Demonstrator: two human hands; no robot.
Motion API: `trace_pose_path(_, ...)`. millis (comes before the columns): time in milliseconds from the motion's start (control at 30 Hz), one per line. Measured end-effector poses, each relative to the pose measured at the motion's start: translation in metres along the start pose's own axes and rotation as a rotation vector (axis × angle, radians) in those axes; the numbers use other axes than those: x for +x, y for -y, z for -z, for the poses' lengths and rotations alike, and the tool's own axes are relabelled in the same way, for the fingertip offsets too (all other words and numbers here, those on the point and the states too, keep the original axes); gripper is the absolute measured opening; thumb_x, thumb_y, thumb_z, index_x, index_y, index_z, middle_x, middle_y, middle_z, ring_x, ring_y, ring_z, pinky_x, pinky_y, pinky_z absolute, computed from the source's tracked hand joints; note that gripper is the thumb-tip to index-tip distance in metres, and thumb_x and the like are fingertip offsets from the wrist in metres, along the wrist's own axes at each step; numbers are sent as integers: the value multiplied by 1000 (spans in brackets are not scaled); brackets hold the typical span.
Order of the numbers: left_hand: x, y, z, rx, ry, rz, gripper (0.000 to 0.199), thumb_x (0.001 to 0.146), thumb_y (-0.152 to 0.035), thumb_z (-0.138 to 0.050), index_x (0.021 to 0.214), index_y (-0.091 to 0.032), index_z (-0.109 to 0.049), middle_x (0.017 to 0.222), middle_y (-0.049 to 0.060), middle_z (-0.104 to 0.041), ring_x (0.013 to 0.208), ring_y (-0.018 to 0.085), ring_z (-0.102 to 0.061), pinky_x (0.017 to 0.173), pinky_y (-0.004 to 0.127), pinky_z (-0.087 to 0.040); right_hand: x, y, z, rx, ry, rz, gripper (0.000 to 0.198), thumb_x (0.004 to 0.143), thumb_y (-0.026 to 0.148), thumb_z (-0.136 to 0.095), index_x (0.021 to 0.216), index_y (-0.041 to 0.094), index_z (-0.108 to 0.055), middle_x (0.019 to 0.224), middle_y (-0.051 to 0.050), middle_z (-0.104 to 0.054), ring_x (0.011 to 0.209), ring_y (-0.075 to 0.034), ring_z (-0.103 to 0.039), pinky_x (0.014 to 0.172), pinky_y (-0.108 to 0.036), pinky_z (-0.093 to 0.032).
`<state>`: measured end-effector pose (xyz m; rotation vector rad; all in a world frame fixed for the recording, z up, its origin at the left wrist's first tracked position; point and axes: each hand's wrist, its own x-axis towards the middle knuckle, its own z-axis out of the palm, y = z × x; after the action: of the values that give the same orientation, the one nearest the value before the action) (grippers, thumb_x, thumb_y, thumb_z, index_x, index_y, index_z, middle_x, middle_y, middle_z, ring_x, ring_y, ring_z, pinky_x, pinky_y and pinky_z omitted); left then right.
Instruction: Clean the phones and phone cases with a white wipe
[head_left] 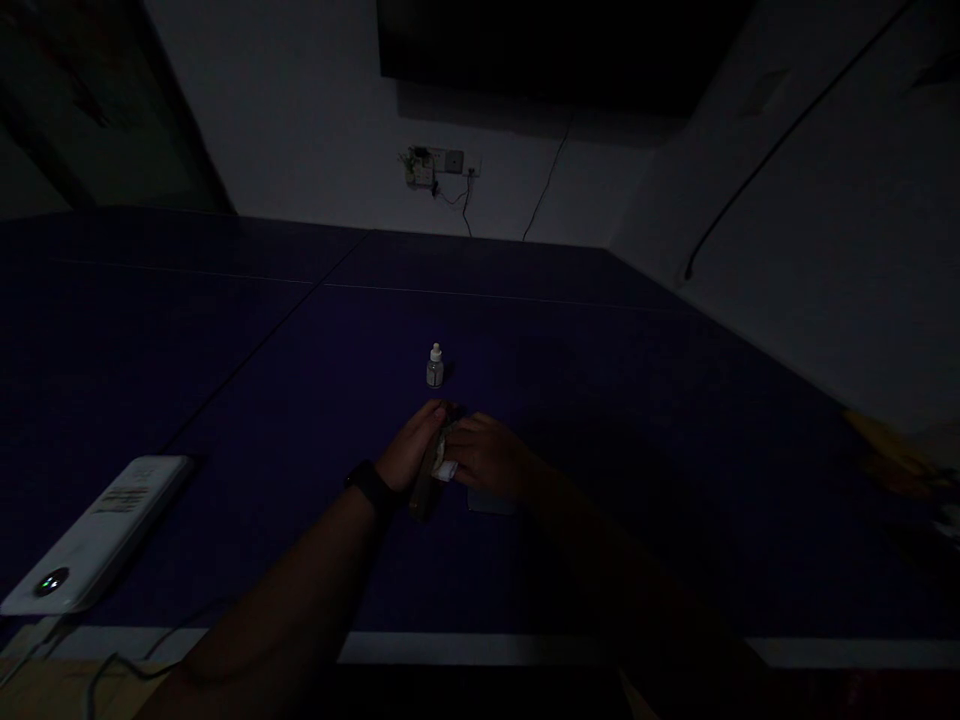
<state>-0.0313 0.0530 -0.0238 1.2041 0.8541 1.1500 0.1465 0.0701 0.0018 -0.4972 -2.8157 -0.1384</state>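
The light is very dim. My left hand, with a dark band on its wrist, is closed around a long brown strip-like object whose kind I cannot make out. My right hand is closed on a crumpled whitish cloth, pressed against the brown object's side. Under the right hand lies a flat dark rectangular thing, partly covered. Just beyond both hands stands a small dropper bottle with a white cap and a label, upright on the table.
A white power bank with cables lies at the left front of the dark blue table. Sockets with plugs and a large black screen are on the far wall. A yellowish item sits at the right edge.
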Motion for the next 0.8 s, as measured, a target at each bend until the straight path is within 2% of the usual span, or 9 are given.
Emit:
trace_pose_path(233,-4,0,0,10,13,53,52,92,-64,-54,119,-21,-60,81,1,-60,60,13,-53,49,23,-44,-1,-10,1,-124,-74,-181,10,90,19,-66,100,19,-70,102,-6,-72,92,-23,-54,78,-38,-32)
trace_pose_path(367,-4,-1,0,17,3,50,51,91,-65,-55,116,-21,-61,81,1,-60,60,13,-53,48,23,-43,1,-9,0,-68,-43,-163,8,88,18,-67,96,18,-70,98,-7,-71,93,-23,-55,76,-36,-33)
trace_pose_path(600,-1,1,-1,11,-20,-10,46,92,-62,-56,109,-20,-62,92,2,-61,73,14,-56,63,23,-47,-2,3,2,18,3,-66,7,89,20,-68,95,21,-70,99,-4,-73,95,-22,-57,78,-36,-33)
trace_pose_path(800,-2,-2,-1,32,14,31,50,92,-64,-53,113,-20,-62,84,1,-59,62,13,-52,52,23,-43,-1,-1,3,-78,-37,-275,13,91,15,-63,99,22,-71,105,-5,-73,96,-22,-55,80,-39,-31)
